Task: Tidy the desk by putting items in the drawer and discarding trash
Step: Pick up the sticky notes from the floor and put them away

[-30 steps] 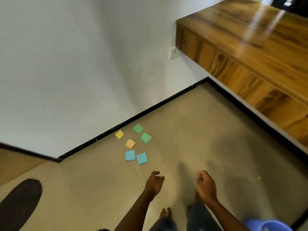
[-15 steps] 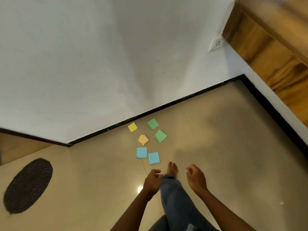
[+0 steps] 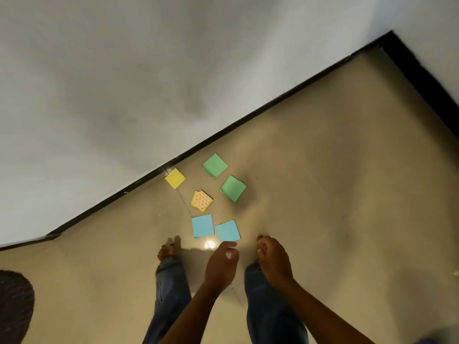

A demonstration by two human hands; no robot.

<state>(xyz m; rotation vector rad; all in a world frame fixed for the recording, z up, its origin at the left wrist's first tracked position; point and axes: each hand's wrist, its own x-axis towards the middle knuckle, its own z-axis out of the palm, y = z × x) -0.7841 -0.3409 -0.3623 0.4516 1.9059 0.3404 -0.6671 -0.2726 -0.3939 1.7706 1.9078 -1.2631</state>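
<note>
six coloured paper squares (image 3: 202,201) flat on floor.

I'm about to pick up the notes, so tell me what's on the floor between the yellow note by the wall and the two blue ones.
In the head view, one patterned orange-yellow note lies between the yellow note and the blue notes.

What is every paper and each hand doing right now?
Yellow note: flat on the floor, by the black baseboard.
Two green notes: flat on the floor, apart.
Patterned note: on the floor, looks like stacked sheets.
Two blue notes: flat, side by side.
Left hand: loosely curled, holding nothing.
Right hand: loosely curled, holding nothing.
</note>
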